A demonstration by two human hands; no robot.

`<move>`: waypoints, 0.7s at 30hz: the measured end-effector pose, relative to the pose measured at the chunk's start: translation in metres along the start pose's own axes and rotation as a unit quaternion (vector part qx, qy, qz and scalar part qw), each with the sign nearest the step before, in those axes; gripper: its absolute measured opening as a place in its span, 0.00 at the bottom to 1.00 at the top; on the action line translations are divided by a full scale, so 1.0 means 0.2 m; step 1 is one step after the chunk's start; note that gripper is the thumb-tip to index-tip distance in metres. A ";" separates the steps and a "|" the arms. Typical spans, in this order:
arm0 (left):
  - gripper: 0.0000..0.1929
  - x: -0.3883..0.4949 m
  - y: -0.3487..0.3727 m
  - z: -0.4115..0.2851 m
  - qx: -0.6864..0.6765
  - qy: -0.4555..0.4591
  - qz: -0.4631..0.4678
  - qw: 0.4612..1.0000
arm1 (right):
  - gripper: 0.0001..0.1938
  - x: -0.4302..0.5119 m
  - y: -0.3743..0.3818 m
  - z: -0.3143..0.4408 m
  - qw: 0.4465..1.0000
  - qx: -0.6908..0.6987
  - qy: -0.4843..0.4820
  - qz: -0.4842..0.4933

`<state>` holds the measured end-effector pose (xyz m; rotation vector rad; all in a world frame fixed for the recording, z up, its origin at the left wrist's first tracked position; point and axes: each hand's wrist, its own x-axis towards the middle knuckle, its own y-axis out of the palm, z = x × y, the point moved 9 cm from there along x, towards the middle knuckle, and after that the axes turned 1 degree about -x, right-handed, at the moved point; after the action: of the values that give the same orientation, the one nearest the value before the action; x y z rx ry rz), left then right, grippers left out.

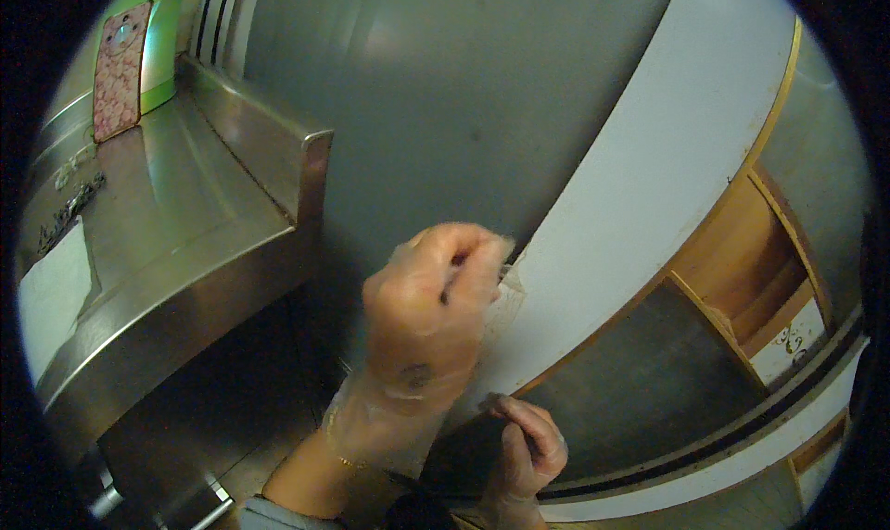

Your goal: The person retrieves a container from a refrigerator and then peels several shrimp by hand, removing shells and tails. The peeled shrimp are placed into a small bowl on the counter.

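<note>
My left hand (427, 307), in a clear plastic glove with a thin bracelet at the wrist, is raised near the middle of the view. Its fingers are curled and blurred, and whether they hold anything is hidden. Lower and to the right is my right hand (525, 443), also gloved, with thumb and fingers bent towards each other. A small dark patch shows at its fingertips, too blurred to name. Behind the hands runs a long white panel (626, 182), with a torn or peeling patch (511, 297) on its edge beside my left hand.
A stainless steel counter (188, 203) with a raised edge stands at left. On it a phone in a pink patterned case (119, 78) leans against a green object (163, 50), near a dark tangled item (69, 214) and a white cloth or paper (59, 294). A wooden compartment (740, 252) is at right.
</note>
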<state>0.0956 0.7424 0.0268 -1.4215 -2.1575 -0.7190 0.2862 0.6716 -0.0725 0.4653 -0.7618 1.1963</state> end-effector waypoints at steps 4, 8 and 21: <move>0.14 -0.05 -0.03 -0.09 0.065 0.077 -0.011 0.995 | 0.10 0.00 0.01 0.02 1.000 -0.022 -0.014 0.006; 0.06 -0.04 -0.02 -0.16 0.095 0.128 -0.011 0.987 | 0.10 0.00 0.01 0.03 0.999 -0.040 -0.024 0.006; 0.07 -0.03 0.02 -0.22 0.243 0.169 -0.001 0.955 | 0.09 0.01 0.00 0.02 0.999 -0.031 0.002 0.014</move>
<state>0.1051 0.7113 0.0574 -0.9616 -1.8919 -0.3582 0.2863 0.6701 -0.0682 0.4024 -0.8025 1.1966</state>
